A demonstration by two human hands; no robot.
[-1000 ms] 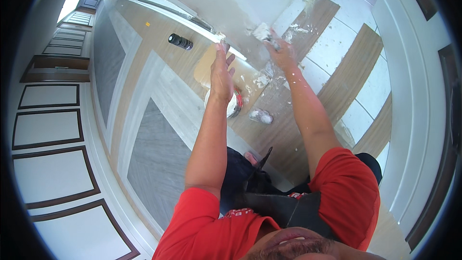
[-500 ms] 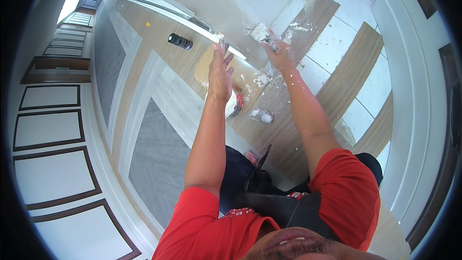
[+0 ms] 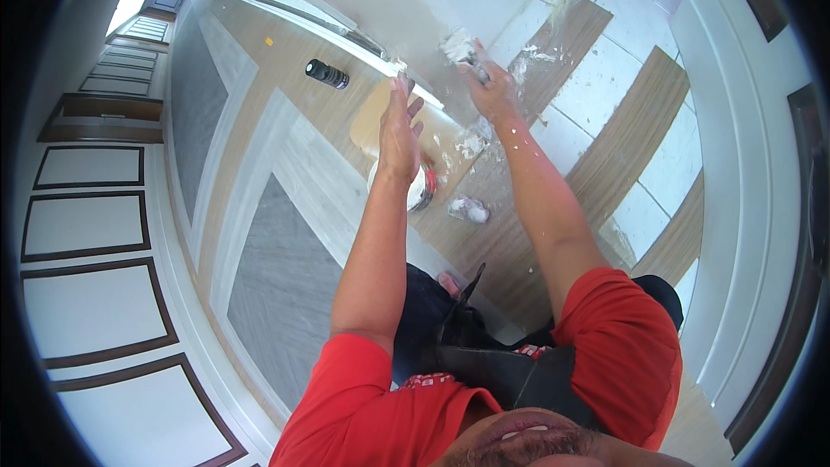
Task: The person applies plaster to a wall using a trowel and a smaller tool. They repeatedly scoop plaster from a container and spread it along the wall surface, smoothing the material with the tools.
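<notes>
My right hand (image 3: 495,95) is closed around a putty knife (image 3: 478,72), its blade end loaded with white putty (image 3: 456,45) close to the foot of the wall. To its left, my left hand (image 3: 399,140) reaches up beside the white door-frame edge. A small greyish piece (image 3: 406,79) shows at its fingertips; the hand hides most of it, so its kind is unclear. Partly behind my left wrist stands a round tub (image 3: 422,188) with white contents and a red patch on its side. A tan board (image 3: 367,125) lies under that hand.
A black cylindrical can (image 3: 327,74) lies on the wood-look floor to the left. A whitish oblong thing (image 3: 468,208) is near the tub. Wood-look planks (image 3: 627,130) lie over white tiles (image 3: 596,82) at right, beside a white door (image 3: 735,190). Putty smears (image 3: 471,145) mark the floor.
My right hand and the putty-covered blade have shifted slightly up and to the left along the wall. My left hand has stayed nearly in place.
</notes>
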